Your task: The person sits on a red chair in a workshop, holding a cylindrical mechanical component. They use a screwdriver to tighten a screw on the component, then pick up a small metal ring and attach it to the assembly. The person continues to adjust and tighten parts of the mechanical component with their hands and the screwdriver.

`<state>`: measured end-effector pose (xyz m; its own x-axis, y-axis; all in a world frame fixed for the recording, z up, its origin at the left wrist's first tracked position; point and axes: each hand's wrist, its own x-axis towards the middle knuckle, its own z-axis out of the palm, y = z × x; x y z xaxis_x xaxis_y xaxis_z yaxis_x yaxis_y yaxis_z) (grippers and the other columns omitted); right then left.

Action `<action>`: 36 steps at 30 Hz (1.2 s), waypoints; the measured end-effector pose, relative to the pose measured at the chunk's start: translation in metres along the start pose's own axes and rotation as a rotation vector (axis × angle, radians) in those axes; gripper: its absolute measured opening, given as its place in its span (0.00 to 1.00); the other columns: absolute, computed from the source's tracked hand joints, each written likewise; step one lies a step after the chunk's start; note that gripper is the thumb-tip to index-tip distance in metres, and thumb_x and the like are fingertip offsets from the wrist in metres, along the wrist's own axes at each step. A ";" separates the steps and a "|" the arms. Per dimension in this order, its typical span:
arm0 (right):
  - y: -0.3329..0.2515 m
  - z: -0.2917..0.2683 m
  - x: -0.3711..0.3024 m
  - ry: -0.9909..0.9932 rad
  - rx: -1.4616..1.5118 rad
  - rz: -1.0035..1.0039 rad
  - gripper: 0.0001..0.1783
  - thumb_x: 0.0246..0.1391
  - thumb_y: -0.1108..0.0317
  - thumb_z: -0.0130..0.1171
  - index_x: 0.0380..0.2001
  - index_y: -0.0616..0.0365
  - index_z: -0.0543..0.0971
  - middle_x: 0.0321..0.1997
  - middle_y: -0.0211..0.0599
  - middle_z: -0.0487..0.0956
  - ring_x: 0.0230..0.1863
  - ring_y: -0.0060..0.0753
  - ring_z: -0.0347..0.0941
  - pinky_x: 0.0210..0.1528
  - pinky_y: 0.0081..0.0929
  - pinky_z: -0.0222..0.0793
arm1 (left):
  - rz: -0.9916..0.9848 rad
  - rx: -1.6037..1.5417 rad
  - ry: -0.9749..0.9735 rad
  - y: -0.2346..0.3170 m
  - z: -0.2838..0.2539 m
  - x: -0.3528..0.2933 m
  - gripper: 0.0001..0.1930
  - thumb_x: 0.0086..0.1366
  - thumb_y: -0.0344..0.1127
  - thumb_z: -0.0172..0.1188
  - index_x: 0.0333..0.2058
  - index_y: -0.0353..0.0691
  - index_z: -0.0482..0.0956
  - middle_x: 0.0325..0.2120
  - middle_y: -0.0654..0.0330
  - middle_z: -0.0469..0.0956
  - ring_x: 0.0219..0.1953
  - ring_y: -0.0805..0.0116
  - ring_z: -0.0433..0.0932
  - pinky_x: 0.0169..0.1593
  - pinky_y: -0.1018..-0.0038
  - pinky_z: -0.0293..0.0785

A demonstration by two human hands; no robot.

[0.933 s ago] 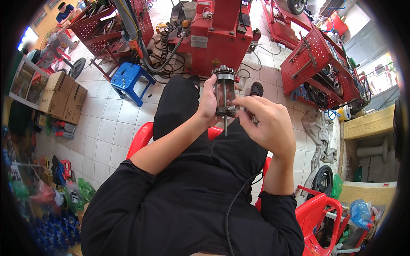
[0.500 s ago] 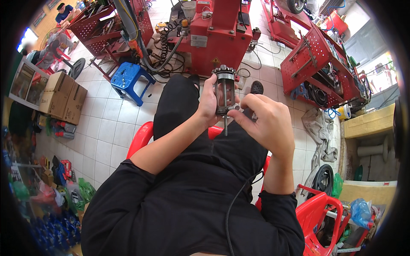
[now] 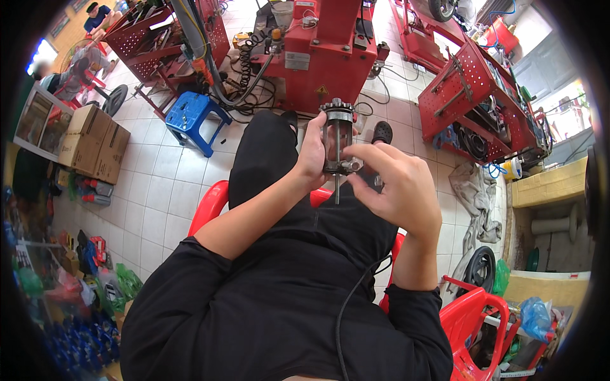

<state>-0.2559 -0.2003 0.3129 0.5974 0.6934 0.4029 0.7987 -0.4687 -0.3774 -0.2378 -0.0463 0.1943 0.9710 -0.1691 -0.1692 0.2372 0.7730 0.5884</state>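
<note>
Above my lap I hold a dark, cage-like metal assembly (image 3: 339,116) upright. It has a toothed round top, a bright band below that, parallel rods, and a thin rod sticking out at the bottom. My left hand (image 3: 311,155) is wrapped round its left side and back, with some fingers seen between the rods. At the lower right of the assembly sits a small silver nut-like piece (image 3: 353,166). My right hand (image 3: 403,184) is beside it, thumb and forefinger apart on either side. The forefinger tip is close to the rods; whether it touches is unclear.
A red machine (image 3: 327,70) stands ahead with hoses and cables around it. A blue stool (image 3: 194,114) and cardboard boxes (image 3: 95,143) are to the left. A red perforated tool cart (image 3: 454,95) and a red chair (image 3: 467,324) are on the right. Another person (image 3: 98,19) sits far left.
My right thumb and forefinger have parted from the small silver piece, which now shows more fully. My left hand keeps its hold, and the assembly has barely shifted.
</note>
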 end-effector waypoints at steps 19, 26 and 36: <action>0.002 0.000 0.000 -0.028 -0.006 0.078 0.09 0.49 0.63 0.63 0.31 0.54 0.77 0.24 0.36 0.77 0.22 0.42 0.74 0.23 0.33 0.67 | -0.005 0.039 -0.037 0.002 -0.005 0.001 0.35 0.66 0.66 0.31 0.44 0.36 0.72 0.31 0.55 0.77 0.32 0.64 0.79 0.36 0.66 0.77; 0.006 0.000 -0.002 -0.088 -0.078 0.069 0.10 0.50 0.62 0.63 0.31 0.55 0.77 0.24 0.37 0.77 0.22 0.42 0.74 0.24 0.32 0.67 | 0.005 0.045 -0.004 -0.001 -0.006 0.004 0.35 0.67 0.65 0.31 0.44 0.37 0.72 0.32 0.55 0.78 0.33 0.64 0.79 0.35 0.67 0.77; 0.007 0.001 -0.003 -0.054 -0.029 0.034 0.10 0.50 0.63 0.62 0.32 0.56 0.76 0.25 0.38 0.77 0.22 0.42 0.74 0.24 0.33 0.67 | 0.014 0.055 -0.002 -0.002 -0.008 0.004 0.35 0.67 0.65 0.31 0.43 0.36 0.72 0.32 0.55 0.77 0.33 0.64 0.78 0.37 0.67 0.76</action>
<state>-0.2527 -0.2050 0.3081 0.6198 0.7053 0.3442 0.7804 -0.5076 -0.3651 -0.2345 -0.0439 0.1861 0.9742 -0.1599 -0.1596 0.2252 0.7407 0.6330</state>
